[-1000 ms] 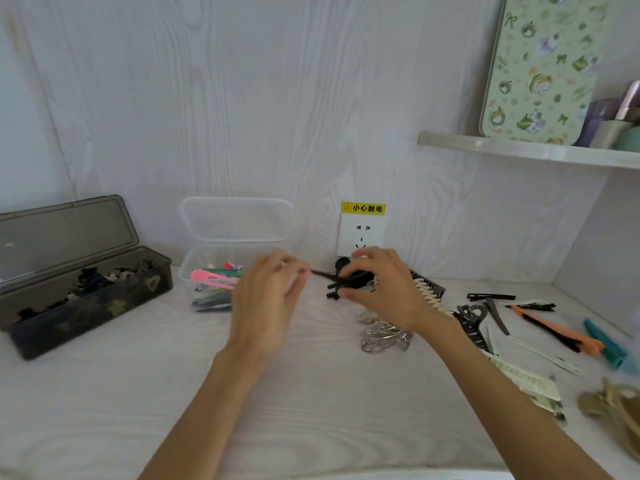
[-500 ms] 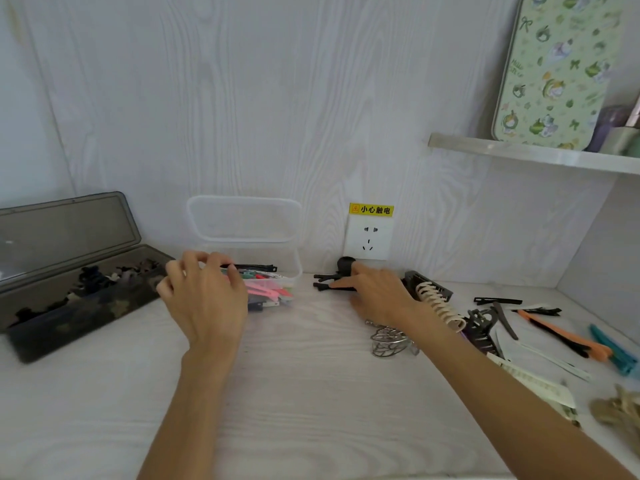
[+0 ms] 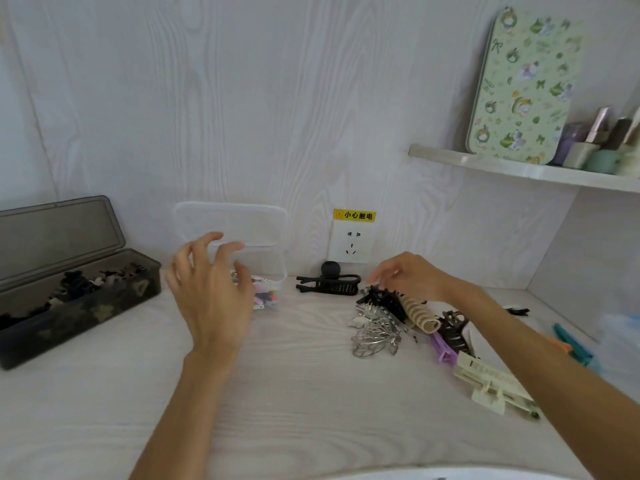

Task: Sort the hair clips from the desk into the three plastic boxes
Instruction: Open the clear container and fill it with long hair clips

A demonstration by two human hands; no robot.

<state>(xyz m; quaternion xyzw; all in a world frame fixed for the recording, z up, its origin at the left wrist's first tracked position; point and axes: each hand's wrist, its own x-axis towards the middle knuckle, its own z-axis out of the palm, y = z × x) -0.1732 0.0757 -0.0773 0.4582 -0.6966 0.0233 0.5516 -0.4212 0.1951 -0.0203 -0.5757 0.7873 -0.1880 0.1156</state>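
Observation:
My left hand (image 3: pixel 211 292) hovers with spread fingers in front of the clear plastic box (image 3: pixel 273 261), holding nothing. That box holds several pink and coloured flat clips (image 3: pixel 265 294). A dark smoky box (image 3: pixel 104 306) at the left, lid up, holds small dark clips. My right hand (image 3: pixel 412 277) reaches down over the clip pile, its fingertips at a black toothed clip (image 3: pixel 379 296); no firm hold shows. A black clip with a round knob (image 3: pixel 329 284) lies by the wall. A silver butterfly clip (image 3: pixel 375 332) and a beige spiral clip (image 3: pixel 420 313) lie in the pile.
More clips lie at the right: purple (image 3: pixel 441 348), cream (image 3: pixel 491 384), teal (image 3: pixel 571 344) and dark brown (image 3: pixel 453 329). A wall socket (image 3: pixel 349 245) sits behind the pile. A shelf (image 3: pixel 519 169) at the upper right carries a patterned tin and small jars.
My left hand carried a thin black clip left to the clear box and now hovers there with nothing in it. My right hand left the knobbed black clip and moved right onto the pile.

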